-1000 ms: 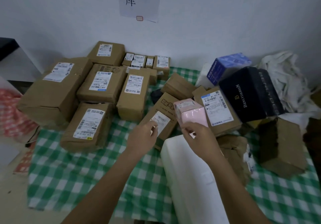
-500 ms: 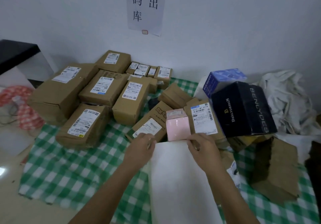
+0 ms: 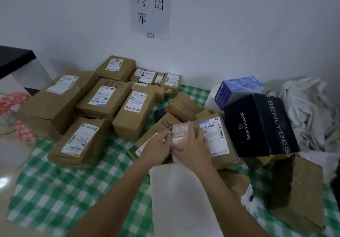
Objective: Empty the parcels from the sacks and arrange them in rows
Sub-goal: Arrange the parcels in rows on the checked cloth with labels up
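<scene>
Both hands [image 3: 176, 144] grip glossy pink box [image 3: 179, 135] (rectangular), above smooth white parcel [image 3: 180, 196].

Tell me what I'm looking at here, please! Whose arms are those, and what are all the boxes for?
The camera sits on a person's head and looks down, so the two arms are theirs. No robot here. Their left hand and right hand are both on a small pink parcel; the right hand's fingers curl over it. Below it lies a white package. Brown cardboard parcels with labels sit in rows on a green checked cloth. On the right are a black box and a blue box.
</scene>
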